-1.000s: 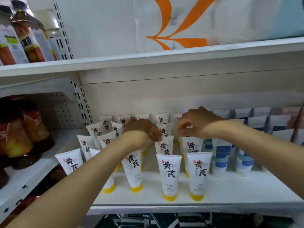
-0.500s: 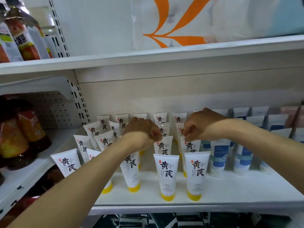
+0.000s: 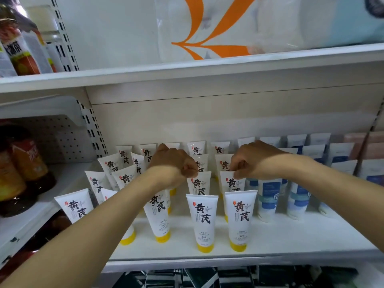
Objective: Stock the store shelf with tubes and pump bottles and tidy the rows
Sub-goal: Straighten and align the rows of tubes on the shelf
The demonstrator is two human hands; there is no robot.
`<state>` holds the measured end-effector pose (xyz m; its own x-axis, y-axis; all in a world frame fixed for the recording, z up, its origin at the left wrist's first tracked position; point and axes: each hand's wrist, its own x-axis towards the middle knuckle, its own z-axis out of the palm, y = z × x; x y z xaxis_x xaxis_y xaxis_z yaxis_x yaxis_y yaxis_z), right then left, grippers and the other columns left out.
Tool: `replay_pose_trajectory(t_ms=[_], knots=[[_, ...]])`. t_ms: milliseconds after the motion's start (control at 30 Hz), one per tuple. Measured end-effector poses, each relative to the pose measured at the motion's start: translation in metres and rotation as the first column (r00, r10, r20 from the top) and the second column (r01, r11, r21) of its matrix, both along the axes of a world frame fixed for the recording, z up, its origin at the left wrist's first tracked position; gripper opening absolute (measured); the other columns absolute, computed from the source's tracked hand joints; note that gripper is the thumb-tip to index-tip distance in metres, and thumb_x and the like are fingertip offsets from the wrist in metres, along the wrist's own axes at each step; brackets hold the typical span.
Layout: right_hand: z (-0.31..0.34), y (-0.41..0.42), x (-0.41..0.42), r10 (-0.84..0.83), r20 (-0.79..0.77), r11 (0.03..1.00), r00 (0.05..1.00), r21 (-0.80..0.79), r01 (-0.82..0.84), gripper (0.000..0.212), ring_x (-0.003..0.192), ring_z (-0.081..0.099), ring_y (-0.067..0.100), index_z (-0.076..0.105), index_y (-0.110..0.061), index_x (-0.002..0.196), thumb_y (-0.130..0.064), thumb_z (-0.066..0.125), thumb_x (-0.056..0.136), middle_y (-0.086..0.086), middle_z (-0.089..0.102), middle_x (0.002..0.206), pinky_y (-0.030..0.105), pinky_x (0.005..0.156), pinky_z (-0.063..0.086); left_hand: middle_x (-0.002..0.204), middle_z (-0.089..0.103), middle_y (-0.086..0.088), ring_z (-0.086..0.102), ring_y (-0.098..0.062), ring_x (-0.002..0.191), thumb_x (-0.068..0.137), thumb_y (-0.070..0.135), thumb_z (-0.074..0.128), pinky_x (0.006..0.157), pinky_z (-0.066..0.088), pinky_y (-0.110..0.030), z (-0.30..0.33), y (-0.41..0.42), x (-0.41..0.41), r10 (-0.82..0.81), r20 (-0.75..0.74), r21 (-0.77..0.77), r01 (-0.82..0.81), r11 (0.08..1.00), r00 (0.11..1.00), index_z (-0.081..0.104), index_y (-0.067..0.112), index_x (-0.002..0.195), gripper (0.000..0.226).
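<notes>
Several white tubes with black characters and yellow caps (image 3: pixel 204 221) stand cap-down in rows on the white shelf (image 3: pixel 291 244). My left hand (image 3: pixel 172 163) hovers curled over the middle rows, its thumb and fingers closed at the top edge of a second-row tube (image 3: pixel 198 185). My right hand (image 3: pixel 256 160) pinches the top edge of the neighbouring second-row tube (image 3: pixel 232 181). To the right stand white tubes with blue labels (image 3: pixel 269 196). My left forearm hides part of the left-hand rows.
Dark drink bottles (image 3: pixel 22 169) stand on the adjoining shelf at the left. An upper shelf board (image 3: pixel 207 69) carries a large white pack with an orange pattern (image 3: pixel 218 28). Pinkish packs (image 3: pixel 365 142) stand at the far right. Dark goods lie below the shelf's front edge.
My right hand has shifted slightly right and down onto the second-row tube's top edge. My left hand has stayed where it was.
</notes>
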<state>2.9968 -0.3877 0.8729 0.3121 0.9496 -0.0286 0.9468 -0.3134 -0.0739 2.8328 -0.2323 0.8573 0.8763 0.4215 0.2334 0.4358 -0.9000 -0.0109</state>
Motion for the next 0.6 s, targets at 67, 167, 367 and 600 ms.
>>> replay_pose_trajectory(t_ms=[67,167,367,600], knots=[[-0.0008,-0.0003,0.0002,0.002,-0.005,1.000,1.000,-0.007,-0.002,0.024,0.087,0.063,0.007,0.070,-0.027,0.111,-0.037,0.065,0.089,-0.012,0.070,0.105,0.030,0.086,0.054,0.098,0.068,0.017,0.060,-0.008,0.095,0.092,0.042,0.056,0.102,0.025,-0.032,-0.0004,0.0010,-0.0007,-0.003,0.005,-0.013,0.003,1.000,1.000,0.071,0.039,0.097,0.016],[-0.0013,0.0001,0.0009,0.004,-0.007,1.000,1.000,-0.011,-0.004,0.025,0.088,0.063,0.007,0.070,-0.028,0.111,-0.038,0.065,0.089,-0.012,0.069,0.106,0.030,0.086,0.054,0.096,0.068,0.017,0.060,-0.008,0.095,0.091,0.042,0.058,0.100,0.026,-0.031,-0.0002,0.0012,-0.0007,0.001,0.018,-0.021,-0.001,1.000,1.000,0.071,0.038,0.096,0.015],[0.0017,0.0009,-0.0001,0.010,-0.024,1.000,1.000,0.001,-0.010,0.024,0.088,0.063,0.008,0.070,-0.028,0.107,-0.043,0.063,0.090,-0.014,0.068,0.101,0.033,0.087,0.054,0.099,0.069,0.016,0.060,-0.009,0.097,0.089,0.045,0.057,0.099,0.028,-0.032,-0.0006,0.0019,-0.0005,0.030,-0.015,-0.015,-0.031,0.999,0.999,0.072,0.036,0.099,0.020],[0.0083,0.0034,0.0022,0.033,-0.044,0.995,0.999,0.098,-0.028,0.021,0.089,0.061,0.006,0.069,-0.030,0.105,-0.043,0.059,0.092,-0.016,0.066,0.102,0.029,0.087,0.051,0.104,0.067,0.017,0.059,-0.007,0.101,0.095,0.042,0.050,0.102,0.028,-0.033,0.0090,0.0057,-0.0054,0.014,0.005,-0.029,-0.013,0.999,1.000,0.069,0.037,0.105,0.021]])
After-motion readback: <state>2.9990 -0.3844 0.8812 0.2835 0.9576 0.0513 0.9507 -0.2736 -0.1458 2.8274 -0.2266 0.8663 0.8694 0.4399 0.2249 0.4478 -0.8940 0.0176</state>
